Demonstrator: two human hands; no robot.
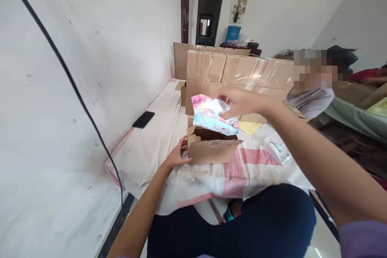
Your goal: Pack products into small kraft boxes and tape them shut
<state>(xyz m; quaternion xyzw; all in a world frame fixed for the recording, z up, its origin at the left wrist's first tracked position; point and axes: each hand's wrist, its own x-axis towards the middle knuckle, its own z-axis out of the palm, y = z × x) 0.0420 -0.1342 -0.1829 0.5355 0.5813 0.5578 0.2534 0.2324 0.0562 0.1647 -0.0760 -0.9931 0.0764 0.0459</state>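
Right hand (242, 101): fingers pinched the top edge of the packet (211, 116), held just above the open box (211, 145).
Left hand (178, 155): fingers curled against the box's left wall, bracing it.
Packet: tilted, lower corner over the box mouth, not inside.
Doing it well: I'd keep the left brace firm and feed the packet corner-first between the flaps.
Edges: the near flap folded outward; table (145, 157) edge close at left, by the wall.
Room: phone (143, 119) far left, tape dispenser (276, 152) right, stacked cartons (238, 70) beyond; open cloth around the box.
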